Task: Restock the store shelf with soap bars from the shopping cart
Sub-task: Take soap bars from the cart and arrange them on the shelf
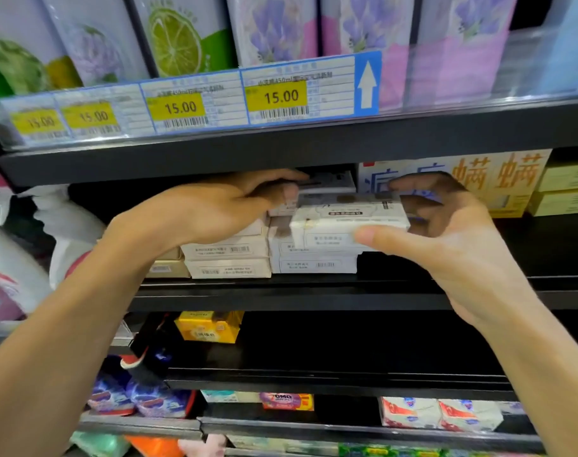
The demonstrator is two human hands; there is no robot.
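My right hand (446,232) grips a white soap bar box (340,222), thumb under its front edge and fingers behind, holding it just in front of the stacked white soap boxes (310,258) on the middle shelf (314,291). My left hand (221,206) reaches into the same shelf, palm down on a stack of beige soap boxes (228,255), its fingers curled round a small box (327,183) at the top of the stack. The shopping cart is out of view.
Tall lime and lavender cartons (182,31) stand on the upper shelf above price tags (277,97) reading 15.00. Blue and orange boxes (499,176) sit right of the soap stacks. A yellow box (208,326) and red-white packs (439,413) occupy lower shelves.
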